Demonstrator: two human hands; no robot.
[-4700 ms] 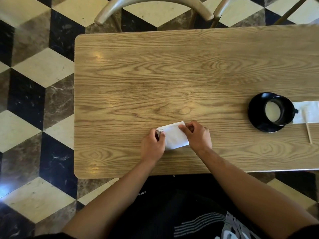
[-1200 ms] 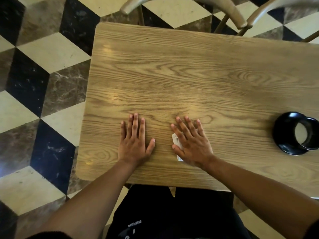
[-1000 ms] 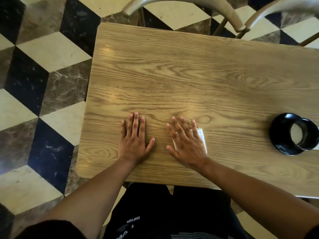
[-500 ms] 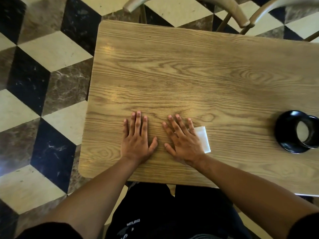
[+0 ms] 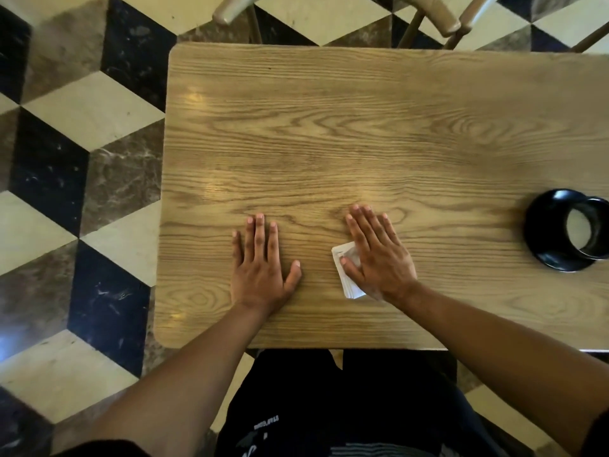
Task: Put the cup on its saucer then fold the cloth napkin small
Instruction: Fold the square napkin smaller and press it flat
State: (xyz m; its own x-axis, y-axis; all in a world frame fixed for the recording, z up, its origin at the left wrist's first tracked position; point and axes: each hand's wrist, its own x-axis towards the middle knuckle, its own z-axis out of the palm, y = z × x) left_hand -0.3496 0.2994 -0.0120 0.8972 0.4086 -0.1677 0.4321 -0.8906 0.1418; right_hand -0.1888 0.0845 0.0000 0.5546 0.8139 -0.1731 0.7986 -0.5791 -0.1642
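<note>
Flattening of the folded napkin. The right hand (image 5: 379,255), fingers spread flat and gripping nothing, lies palm-down on the small white folded cloth napkin (image 5: 346,275), which rests on the pale wood-grain bench (image 5: 362,127) near the bench's front edge. Half a second earlier the napkin showed on the little-finger side of this hand; now only its thumb-side edge and one corner show, so the palm has swept back across the packet, as it also lay a little over a second ago. This repeated stroking reads as pressing the creases, which suggests that the folding itself is finished and only the smoothing goes on. The left hand (image 5: 260,258) stays flat and empty on the bench beside the napkin, apart from it and clear of the right hand. The glossy black cup (image 5: 593,232) stands on its round black saucer (image 5: 540,232) far along the bench from the napkin, at the frame's edge, unchanged; the first part of the task appears complete.
</note>
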